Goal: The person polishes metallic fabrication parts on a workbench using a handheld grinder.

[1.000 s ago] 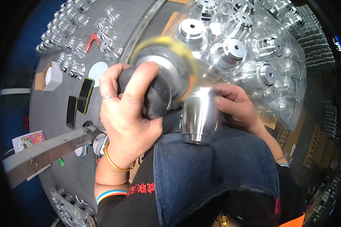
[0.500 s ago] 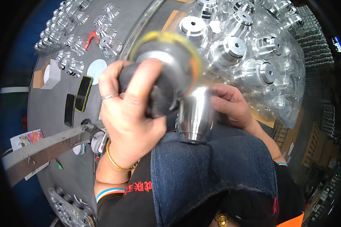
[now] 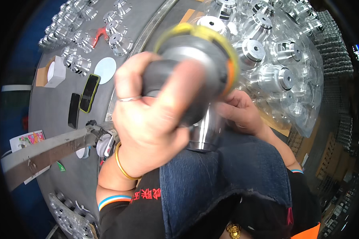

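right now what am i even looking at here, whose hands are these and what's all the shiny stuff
This is one view, from a wide fisheye camera worn on a person's head and looking down, so straight edges bend. There is no machine: the two bare hands belong to the wearer. The left hand, with a ring and a gold bangle, grips a handheld tool with a dark body and a yellow-rimmed round head. The right hand steadies a shiny metal part resting on denim cloth over the lap. Many more metal parts of the same kind lie on clear plastic to the right, and others on the grey table to the left, beside two phones and a small box.
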Available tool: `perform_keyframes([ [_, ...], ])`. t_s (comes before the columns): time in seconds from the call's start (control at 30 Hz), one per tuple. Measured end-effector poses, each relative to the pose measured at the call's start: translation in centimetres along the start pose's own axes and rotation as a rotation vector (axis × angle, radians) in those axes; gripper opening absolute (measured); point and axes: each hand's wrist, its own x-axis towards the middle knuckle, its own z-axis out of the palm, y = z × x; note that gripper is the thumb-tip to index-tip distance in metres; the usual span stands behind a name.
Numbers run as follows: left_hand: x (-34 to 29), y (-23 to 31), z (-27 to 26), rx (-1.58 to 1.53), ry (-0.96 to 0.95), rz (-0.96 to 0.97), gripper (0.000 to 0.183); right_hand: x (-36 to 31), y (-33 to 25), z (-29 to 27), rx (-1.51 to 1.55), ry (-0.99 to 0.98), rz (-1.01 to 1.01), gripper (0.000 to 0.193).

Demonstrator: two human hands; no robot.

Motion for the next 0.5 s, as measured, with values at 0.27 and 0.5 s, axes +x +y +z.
perform_keyframes([
  [0.27, -1.3, -2.0, 0.1, 0.108, 0.034, -0.084, 0.058, 0.1, 0.6, -0.8, 0.034, 0.033, -0.017, 0.029],
  [0.5, -2.4, -7.4, 1.4, 0.160, -0.049, -0.451, 0.064, 0.2, -1.6, -0.3, 0.010, -0.040, -0.250, 0.029],
])
